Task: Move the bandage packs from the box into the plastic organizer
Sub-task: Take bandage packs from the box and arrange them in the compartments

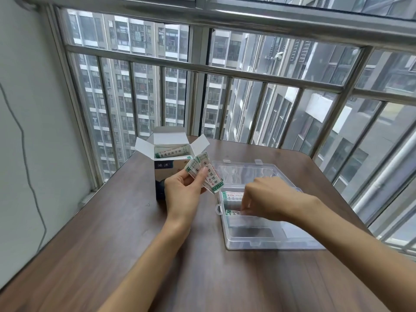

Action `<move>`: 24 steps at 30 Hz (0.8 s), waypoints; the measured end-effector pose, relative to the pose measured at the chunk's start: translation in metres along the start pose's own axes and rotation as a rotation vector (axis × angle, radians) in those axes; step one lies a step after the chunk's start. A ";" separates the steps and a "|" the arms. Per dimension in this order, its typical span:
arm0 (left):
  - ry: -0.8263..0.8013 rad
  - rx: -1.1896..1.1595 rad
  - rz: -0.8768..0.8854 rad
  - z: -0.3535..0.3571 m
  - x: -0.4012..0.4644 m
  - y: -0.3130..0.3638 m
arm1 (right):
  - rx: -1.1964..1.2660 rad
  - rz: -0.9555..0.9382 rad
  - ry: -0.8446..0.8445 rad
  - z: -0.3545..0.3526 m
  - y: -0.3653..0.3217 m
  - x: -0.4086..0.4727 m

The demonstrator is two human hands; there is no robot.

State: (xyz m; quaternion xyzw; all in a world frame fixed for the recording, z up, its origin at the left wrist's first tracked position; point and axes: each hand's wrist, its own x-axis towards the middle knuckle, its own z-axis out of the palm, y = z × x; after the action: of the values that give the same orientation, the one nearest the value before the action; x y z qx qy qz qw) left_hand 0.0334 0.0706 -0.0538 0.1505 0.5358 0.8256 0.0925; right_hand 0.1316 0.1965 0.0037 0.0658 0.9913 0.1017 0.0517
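Bandage packs point(203, 174) fan from the left hand point(183, 190), pinched between thumb and fingers, long axes slanting toward the plastic organizer point(258, 221) just to their right; the right hand point(267, 199), nearer, sets a pack inside; more wait in the open box point(167, 161) behind.

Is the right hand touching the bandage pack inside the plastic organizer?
Touching. The head view shows the right hand with its fingers curled down onto the bandage pack in the plastic organizer, with no gap between them.
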 end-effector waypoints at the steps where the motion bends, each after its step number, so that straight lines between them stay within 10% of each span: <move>1: 0.000 0.004 0.000 0.000 0.000 0.000 | -0.076 -0.049 -0.016 -0.004 -0.001 0.000; 9: -0.011 0.015 -0.010 0.000 -0.002 -0.001 | -0.238 -0.191 -0.069 -0.015 -0.009 0.011; 14: -0.028 0.005 -0.019 0.001 -0.004 0.001 | 0.213 0.083 -0.216 -0.017 0.008 0.011; 24: -0.046 0.055 -0.054 0.000 -0.006 -0.001 | 0.323 0.452 -0.542 -0.017 -0.003 0.003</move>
State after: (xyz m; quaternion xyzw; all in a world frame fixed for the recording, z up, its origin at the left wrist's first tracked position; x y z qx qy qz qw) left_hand 0.0393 0.0689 -0.0558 0.1573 0.5601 0.8040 0.1227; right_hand 0.1262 0.1908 0.0189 0.3142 0.9054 -0.0682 0.2772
